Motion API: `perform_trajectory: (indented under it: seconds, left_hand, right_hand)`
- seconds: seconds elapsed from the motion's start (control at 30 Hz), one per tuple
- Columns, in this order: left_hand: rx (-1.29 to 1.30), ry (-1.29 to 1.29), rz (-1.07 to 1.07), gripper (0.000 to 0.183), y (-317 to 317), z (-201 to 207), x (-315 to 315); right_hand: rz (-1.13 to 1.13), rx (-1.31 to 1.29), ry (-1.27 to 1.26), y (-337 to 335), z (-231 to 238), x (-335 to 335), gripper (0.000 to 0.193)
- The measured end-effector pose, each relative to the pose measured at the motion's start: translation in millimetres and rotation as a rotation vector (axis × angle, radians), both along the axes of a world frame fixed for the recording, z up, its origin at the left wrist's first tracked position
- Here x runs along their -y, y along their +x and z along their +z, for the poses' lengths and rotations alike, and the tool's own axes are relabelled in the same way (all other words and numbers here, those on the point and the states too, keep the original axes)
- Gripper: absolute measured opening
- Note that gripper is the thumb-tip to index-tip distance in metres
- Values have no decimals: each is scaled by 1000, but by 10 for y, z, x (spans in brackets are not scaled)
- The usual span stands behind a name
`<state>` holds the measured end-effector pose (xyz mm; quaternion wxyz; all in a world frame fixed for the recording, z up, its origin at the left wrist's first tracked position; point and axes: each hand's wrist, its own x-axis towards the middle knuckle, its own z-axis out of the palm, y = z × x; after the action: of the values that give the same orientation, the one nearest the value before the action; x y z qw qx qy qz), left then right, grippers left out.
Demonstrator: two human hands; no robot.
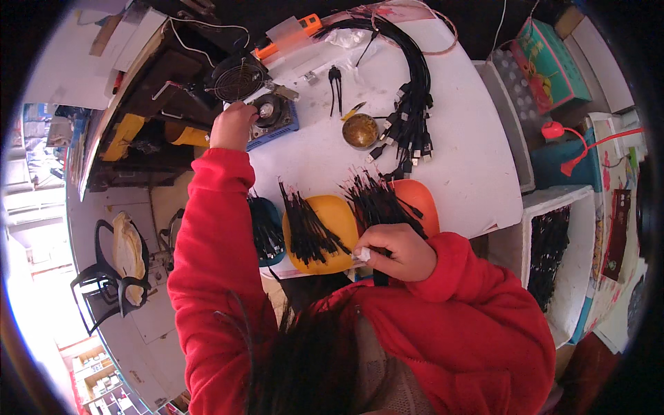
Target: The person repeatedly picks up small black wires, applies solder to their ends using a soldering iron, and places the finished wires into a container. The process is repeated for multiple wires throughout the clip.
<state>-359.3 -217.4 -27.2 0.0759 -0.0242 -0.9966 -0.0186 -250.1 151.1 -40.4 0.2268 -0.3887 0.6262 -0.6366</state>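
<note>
White worktable: cut wires were pinched by the right hand; at ten o'clock, the solder pot was touched by the closed left hand, dipping judged next.

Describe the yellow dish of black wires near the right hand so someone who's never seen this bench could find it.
Start at the white table and go to its near edge, where three shallow dishes sit in a row. The yellow dish is the middle one, just left of the right hand. Its neighbours are a blue dish and an orange dish; only this one is yellow.
</note>
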Motion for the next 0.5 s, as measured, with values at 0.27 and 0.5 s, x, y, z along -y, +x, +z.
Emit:
perform_trajectory:
  seconds: [0.27, 0.5]
  left_hand:
    - [40, -179, -93, 10, -110, -9, 14]
    - [-162, 76, -98, 10, 232, 320, -252]
  right_hand:
    - [-23, -14, -3, 10, 7, 16, 15]
    - [-42, -30, 65, 202, 98, -58, 14]
